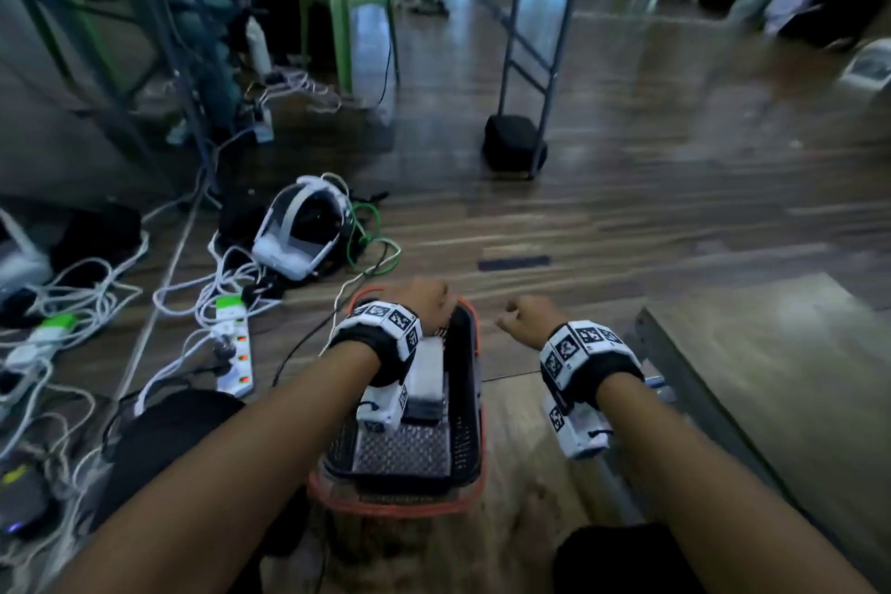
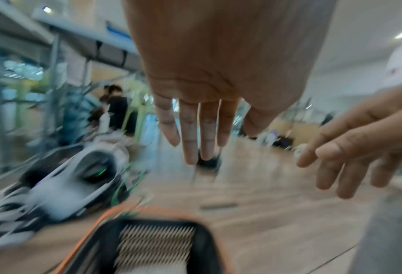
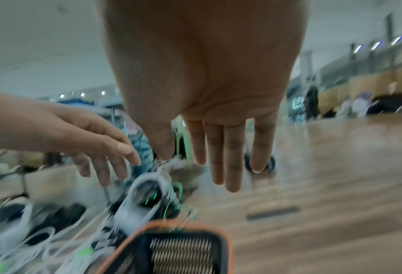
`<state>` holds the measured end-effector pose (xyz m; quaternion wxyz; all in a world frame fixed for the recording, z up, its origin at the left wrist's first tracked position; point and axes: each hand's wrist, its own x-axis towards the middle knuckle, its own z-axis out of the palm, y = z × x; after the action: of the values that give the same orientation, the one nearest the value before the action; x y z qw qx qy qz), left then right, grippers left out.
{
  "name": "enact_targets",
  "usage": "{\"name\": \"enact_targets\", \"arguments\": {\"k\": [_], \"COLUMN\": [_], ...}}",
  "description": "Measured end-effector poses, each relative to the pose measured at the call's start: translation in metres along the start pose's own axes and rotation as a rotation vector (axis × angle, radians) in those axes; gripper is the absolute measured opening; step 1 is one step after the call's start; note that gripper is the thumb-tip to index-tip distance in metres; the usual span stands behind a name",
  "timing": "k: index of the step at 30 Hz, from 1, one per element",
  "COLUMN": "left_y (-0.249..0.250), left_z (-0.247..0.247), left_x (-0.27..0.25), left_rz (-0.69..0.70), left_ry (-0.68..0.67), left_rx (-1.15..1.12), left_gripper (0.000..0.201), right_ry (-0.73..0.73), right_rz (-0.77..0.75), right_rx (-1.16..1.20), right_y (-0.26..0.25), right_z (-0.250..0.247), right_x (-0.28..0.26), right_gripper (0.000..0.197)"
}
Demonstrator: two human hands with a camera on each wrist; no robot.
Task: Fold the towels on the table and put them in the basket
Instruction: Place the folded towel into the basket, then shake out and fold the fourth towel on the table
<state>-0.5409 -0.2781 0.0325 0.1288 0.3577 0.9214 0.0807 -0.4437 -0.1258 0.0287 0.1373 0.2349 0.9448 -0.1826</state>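
Currently both hands hang empty above the basket (image 1: 475, 352), a dark mesh container with an orange rim standing on the wooden floor (image 1: 627, 188) close in front of the person; the left hand (image 1: 419, 299) is over the far left part of the rim, the right hand (image 1: 528, 316) just to the right of the far rim and apart from it; both wrist views show the fingers (image 2: 190, 140) straight and slightly parted, holding nothing, although the head view renders them as blurred and curled. A folded towel (image 1: 402, 451) with a woven check pattern lies flat inside the basket, with a paler folded piece (image 1: 426, 369) beyond it, toward the far end; how many layers lie there cannot be told. By judgement, the placing step for this towel is complete and the hands are clear of the load. A grey table corner (image 1: 752, 352) stands near on the right; no towel is visible on the part in view. The next move calls for turning to that table, checking for remaining towels, and taking the next one by its corners; cables (image 1: 96, 294) and a white headset (image 1: 301, 232) lie on the floor to the left, so the reach is best kept to the right.
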Motion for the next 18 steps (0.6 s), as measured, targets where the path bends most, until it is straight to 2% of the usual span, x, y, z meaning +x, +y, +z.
{"name": "enact_targets", "arguments": {"k": [5,8,12,18], "left_y": [0.087,0.122,0.179,0.263], "left_z": [-0.069,-0.085,-0.096,-0.077], "left_x": [-0.042,-0.054,-0.073,-0.101], "left_rz": [0.179,0.249,0.432,0.7], "left_ry": [0.109,0.127,0.165,0.083], "left_rx": [-0.03,-0.013,-0.03,-0.044], "left_gripper": [0.036,0.035,0.035,0.038], "right_ry": [0.199,0.248,0.323,0.453], "right_rz": [0.106,0.156,0.289,0.499], "right_rx": [0.07,0.065,0.083,0.143], "right_y": [0.036,0.053,0.087,0.137], "right_z": [-0.074,-0.096,-0.114,-0.113], "right_x": [-0.106,-0.149,-0.219,-0.319], "right_gripper": [0.041,0.042,0.041,0.036]}}
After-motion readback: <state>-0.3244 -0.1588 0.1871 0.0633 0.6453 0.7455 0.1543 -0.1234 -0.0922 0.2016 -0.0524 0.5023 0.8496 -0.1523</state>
